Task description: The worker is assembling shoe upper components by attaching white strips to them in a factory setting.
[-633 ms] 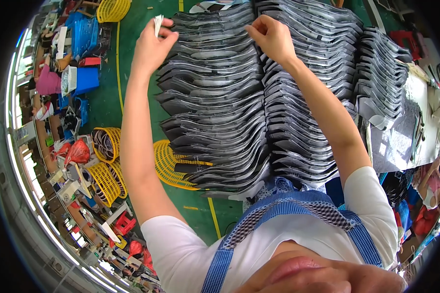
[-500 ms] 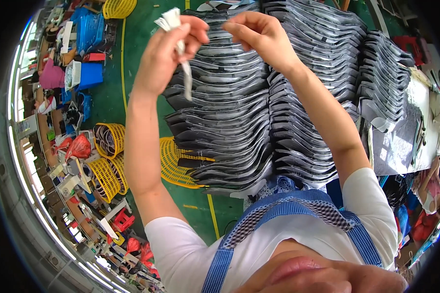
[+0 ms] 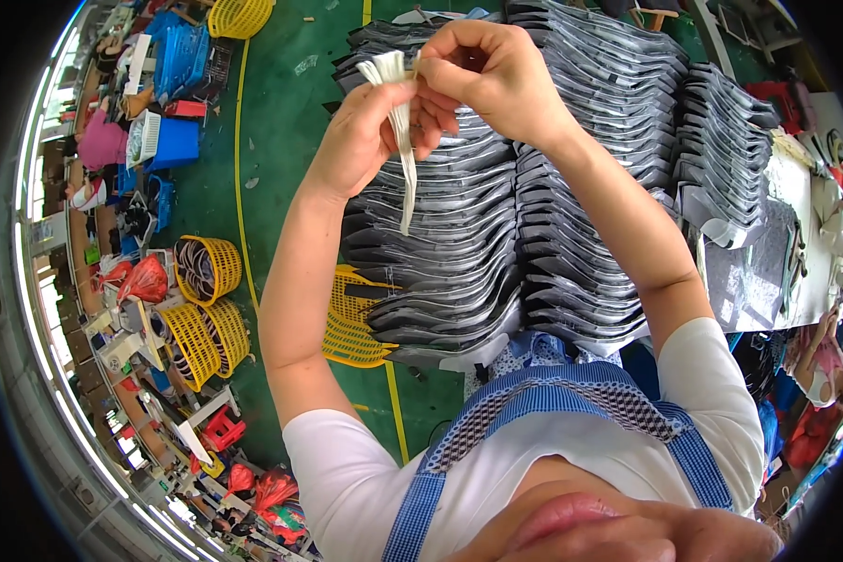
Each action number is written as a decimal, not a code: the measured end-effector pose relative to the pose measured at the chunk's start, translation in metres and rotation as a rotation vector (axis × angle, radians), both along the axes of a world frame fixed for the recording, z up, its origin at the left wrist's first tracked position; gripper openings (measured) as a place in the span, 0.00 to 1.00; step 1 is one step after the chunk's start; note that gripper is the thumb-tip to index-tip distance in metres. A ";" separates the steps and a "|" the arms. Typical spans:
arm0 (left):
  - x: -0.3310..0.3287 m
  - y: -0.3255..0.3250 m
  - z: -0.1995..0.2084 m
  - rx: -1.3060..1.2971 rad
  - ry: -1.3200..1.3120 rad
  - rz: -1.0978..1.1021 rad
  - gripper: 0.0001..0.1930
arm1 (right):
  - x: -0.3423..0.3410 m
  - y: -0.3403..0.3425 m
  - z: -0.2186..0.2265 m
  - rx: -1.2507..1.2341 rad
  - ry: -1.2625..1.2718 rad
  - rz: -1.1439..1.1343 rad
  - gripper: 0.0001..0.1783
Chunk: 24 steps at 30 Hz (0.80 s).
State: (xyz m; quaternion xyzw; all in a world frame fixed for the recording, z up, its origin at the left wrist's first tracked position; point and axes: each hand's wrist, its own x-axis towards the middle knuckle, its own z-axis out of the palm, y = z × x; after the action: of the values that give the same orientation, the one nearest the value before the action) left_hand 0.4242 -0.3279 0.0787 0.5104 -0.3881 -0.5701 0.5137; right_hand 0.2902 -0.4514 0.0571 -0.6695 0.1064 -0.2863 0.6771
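Head view, looking down past the person's chin and a blue checked apron over a white short-sleeved shirt. Both bare hands are raised together above the work surface. The left hand (image 3: 365,140) is closed around a small bundle of white strips (image 3: 398,112), its fingers curled about the upper part so that the looped tops stand just above the thumb, while the loose ends hang straight down below the palm. The right hand (image 3: 492,75) meets it from the other side, thumb and forefinger pinched at the top of the same bundle and the remaining fingers folded in; whether it grips one strip or several cannot be made out at this distance. The bundle is thus held in the air between the two hands, in front of and above rows of overlapping grey flat pieces (image 3: 534,234) that are stacked like shingles across the table in several columns. To the person's left, on the green floor (image 3: 281,122), stand yellow mesh baskets (image 3: 206,309), with another yellow basket (image 3: 351,318) partly hidden under the table edge, and blue crates (image 3: 173,56) farther off among mixed clutter.
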 end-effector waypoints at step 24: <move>-0.041 0.006 -0.022 0.201 -0.274 -0.005 0.09 | -0.080 0.017 -0.037 0.308 0.174 0.073 0.07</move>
State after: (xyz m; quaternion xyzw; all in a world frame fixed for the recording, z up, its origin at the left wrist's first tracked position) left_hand 0.3827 -0.3221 0.0568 0.6311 -0.3968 -0.5324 0.4010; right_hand 0.2104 -0.4340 0.0203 -0.5838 0.1827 -0.1826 0.7698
